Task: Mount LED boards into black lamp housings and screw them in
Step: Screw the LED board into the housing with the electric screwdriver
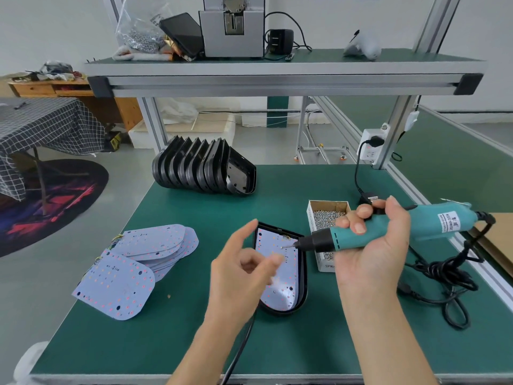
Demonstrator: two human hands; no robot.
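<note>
Green tabletop (194, 204) filling the lower frame. At upper centre, a leaning row of black lamp housings (200, 168) — roughly eight, exact count unclear. At lower left, a fanned pile of LED boards (133, 262), about six, edges overlapping. At lower centre, one housing (302, 276) lying flat with one LED board (277, 268) seated inside. Just right of it, one open cardboard box of screws (324, 218), far too many to count.

Right hand (372, 245) wrapped around one teal electric screwdriver (388, 229), bit (288, 245) over the upper part of the seated board with what looks like a screw on its tip. Left hand (241, 270) loosely curled above the housing's left edge, holding nothing visible; slightly blurred.

To drive well: steady the housing with the free hand, align the bit square over the hole, press straight down — no tilt, or risk of a cross-threaded screw or scratched board.
</note>
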